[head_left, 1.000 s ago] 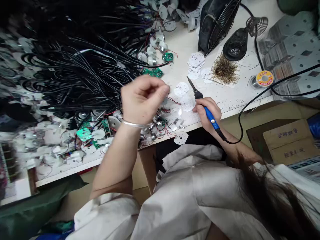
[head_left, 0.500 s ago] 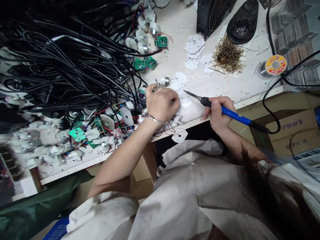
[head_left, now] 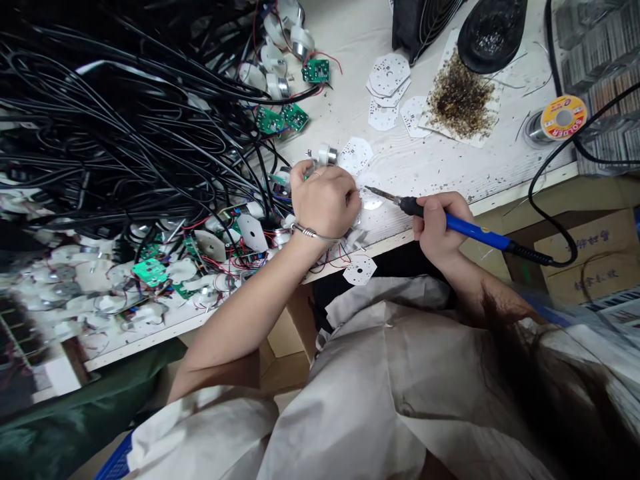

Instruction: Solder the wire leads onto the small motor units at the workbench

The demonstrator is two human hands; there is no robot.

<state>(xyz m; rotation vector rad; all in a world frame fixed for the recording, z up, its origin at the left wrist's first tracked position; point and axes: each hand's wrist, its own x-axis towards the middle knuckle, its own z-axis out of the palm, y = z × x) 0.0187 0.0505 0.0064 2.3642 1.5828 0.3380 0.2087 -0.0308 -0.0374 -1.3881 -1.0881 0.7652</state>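
Note:
My right hand (head_left: 443, 223) is closed around a blue soldering iron (head_left: 467, 230). The iron's tip points left, close to the fingers of my left hand (head_left: 327, 200) and over a white circuit board (head_left: 371, 199) on the bench. My left hand is curled, fingers pressed together; what they pinch is hidden behind the hand. Just beyond it lie a white part with a metal motor (head_left: 327, 155) and another white octagonal board (head_left: 355, 156). A white board with a centre hole (head_left: 359, 270) hangs at the bench edge, below my left wrist.
A heap of black cables (head_left: 165, 133) and small green boards (head_left: 151, 271) fills the left. Toward the back right are stacked white boards (head_left: 389, 75), a dirty pad with brown residue (head_left: 485, 137), a black fan (head_left: 425, 27) and a solder spool (head_left: 564, 119).
The iron's tip has moved slightly left and down, closer to my left hand's fingers. My left hand stays closed in nearly the same place. The view has shifted a little.

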